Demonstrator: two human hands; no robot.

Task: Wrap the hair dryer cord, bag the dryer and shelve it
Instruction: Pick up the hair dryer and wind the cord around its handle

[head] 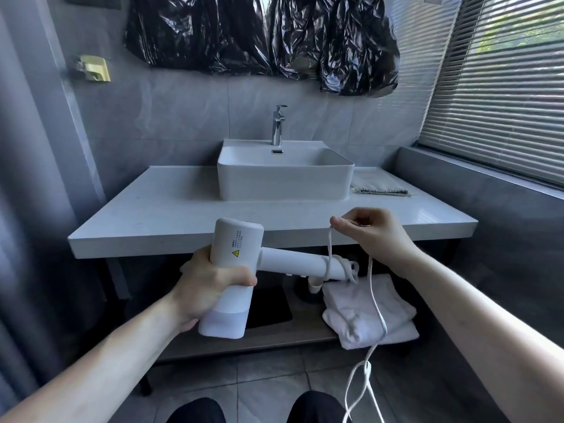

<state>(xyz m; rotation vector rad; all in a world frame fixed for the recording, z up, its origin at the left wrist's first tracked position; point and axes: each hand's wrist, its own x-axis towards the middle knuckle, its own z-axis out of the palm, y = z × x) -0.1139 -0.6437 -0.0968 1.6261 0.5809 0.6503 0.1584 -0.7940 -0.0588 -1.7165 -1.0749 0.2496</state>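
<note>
A white hair dryer [235,245] is held in front of the counter edge, its handle [293,264] pointing right. My left hand [210,282] grips the dryer's barrel. The white cord [374,303] is looped around the end of the handle, rises to my right hand [369,230], then hangs down toward the floor. My right hand pinches the cord above the handle's end. A flat beige cloth bag [377,184] lies on the counter, right of the sink. A lower shelf [265,337] runs under the counter.
A white basin [283,178] with a chrome tap [278,125] sits on the white countertop [158,215]. Folded white towels [366,312] lie on the shelf's right part, a dark mat at its middle. Black plastic covers the mirror; blinds hang at right.
</note>
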